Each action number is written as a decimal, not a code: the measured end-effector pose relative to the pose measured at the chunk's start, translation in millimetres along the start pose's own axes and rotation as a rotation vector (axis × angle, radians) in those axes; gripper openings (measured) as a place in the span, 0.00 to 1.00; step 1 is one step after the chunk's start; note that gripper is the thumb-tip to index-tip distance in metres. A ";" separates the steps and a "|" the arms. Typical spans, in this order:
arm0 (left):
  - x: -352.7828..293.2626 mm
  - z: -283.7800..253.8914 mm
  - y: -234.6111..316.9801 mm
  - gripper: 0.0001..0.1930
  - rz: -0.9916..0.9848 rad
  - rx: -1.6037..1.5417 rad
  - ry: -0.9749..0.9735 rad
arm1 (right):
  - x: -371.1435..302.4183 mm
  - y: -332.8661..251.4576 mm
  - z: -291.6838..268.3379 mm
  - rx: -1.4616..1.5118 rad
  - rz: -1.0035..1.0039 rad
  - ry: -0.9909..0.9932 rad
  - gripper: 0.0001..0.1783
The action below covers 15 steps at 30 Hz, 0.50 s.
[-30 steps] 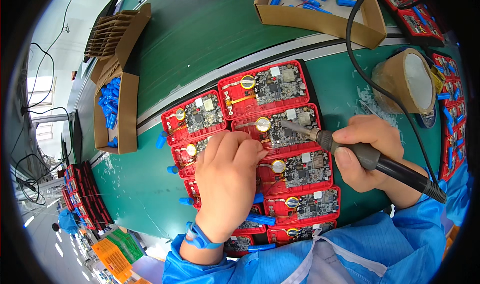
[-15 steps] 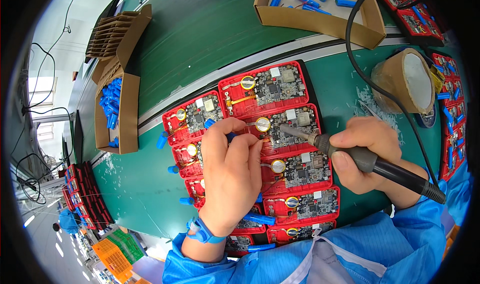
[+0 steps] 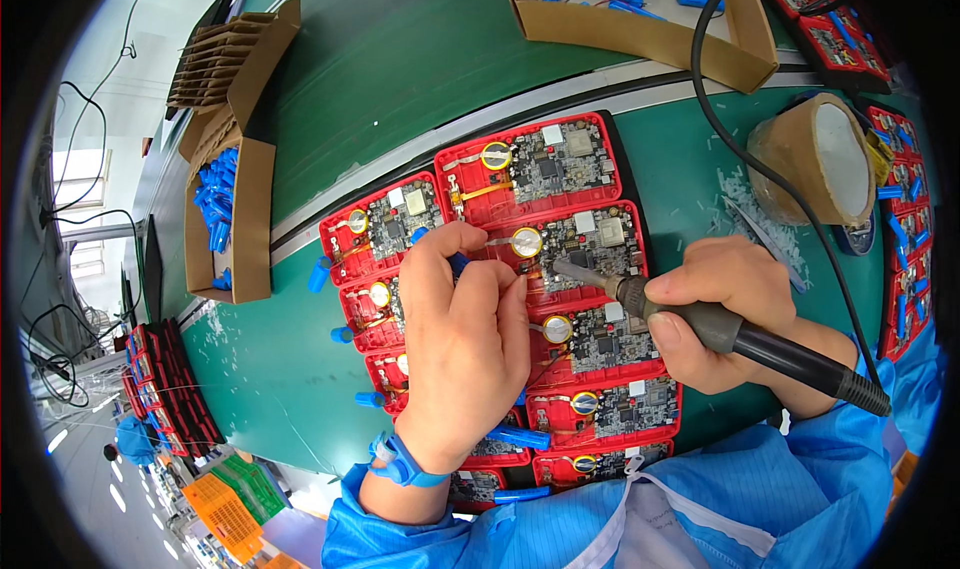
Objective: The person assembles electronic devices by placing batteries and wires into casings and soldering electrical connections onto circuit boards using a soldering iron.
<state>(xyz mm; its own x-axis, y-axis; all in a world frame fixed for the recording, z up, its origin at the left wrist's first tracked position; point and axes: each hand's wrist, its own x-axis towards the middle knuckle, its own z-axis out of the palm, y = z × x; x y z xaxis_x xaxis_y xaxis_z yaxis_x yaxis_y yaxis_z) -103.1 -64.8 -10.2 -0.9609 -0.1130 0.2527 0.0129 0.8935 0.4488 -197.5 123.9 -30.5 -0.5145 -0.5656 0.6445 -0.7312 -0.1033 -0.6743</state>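
Note:
My right hand (image 3: 725, 309) grips a soldering iron (image 3: 700, 324) with a dark handle. Its metal tip rests at or just above the circuit board of an open red case (image 3: 590, 244), close to the round coin cell (image 3: 526, 242). My left hand (image 3: 460, 339), wearing a blue wrist strap (image 3: 405, 463), is curled over the left end of this case. Between its fingers shows part of a blue cylindrical battery (image 3: 457, 263); thumb and fingertips are pinched near the board's left edge, and what lies between them is mostly hidden.
More red cases (image 3: 530, 164) with boards lie around my hands, several with blue batteries. A battery-filled cardboard box (image 3: 255, 229) stands left, another (image 3: 640, 44) at the back. Right are a cardboard-wrapped roll (image 3: 800, 159), tweezers (image 3: 765, 239) among white scraps, and the iron's cable (image 3: 745, 154).
The iron's tip has shifted slightly left and down toward the board's left edge. My left fingertips have moved a little, and the view has shifted slightly.

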 end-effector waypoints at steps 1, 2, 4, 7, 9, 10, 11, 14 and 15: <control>-0.2 0.1 -0.5 0.06 0.003 0.001 0.004 | -0.1 0.0 0.2 0.003 0.000 -0.004 0.11; 0.0 0.4 -0.8 0.06 0.006 0.001 0.008 | -0.1 0.1 0.0 0.005 -0.001 -0.008 0.11; 0.2 0.5 -1.0 0.06 0.007 0.003 0.007 | 0.2 0.3 0.3 0.001 -0.001 -0.009 0.11; 0.3 0.6 -0.5 0.06 0.007 0.004 0.007 | 0.8 -0.6 -0.2 -0.006 -0.002 -0.014 0.11; 0.8 1.0 -0.2 0.06 0.003 0.004 0.005 | 0.8 -0.2 -0.5 -0.006 0.001 -0.018 0.12; 1.1 1.1 -0.3 0.06 0.007 0.004 0.007 | 0.8 0.1 -0.3 -0.008 0.000 -0.017 0.12; 1.1 1.2 -0.4 0.06 0.011 0.005 0.008 | 0.6 0.3 -0.1 -0.009 -0.001 -0.016 0.12; 1.2 0.7 -0.3 0.06 0.017 0.014 0.007 | 0.8 0.7 0.2 -0.004 -0.001 -0.020 0.12; 0.9 0.5 -0.1 0.06 0.016 0.014 0.006 | 1.1 0.5 0.4 -0.003 -0.001 -0.020 0.12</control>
<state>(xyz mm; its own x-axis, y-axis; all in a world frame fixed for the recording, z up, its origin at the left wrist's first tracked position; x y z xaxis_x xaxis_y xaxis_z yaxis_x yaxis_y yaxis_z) -104.1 -64.7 -10.4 -0.9590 -0.1011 0.2647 0.0243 0.9014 0.4323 -198.2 122.9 -30.3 -0.5048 -0.5819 0.6376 -0.7329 -0.1015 -0.6728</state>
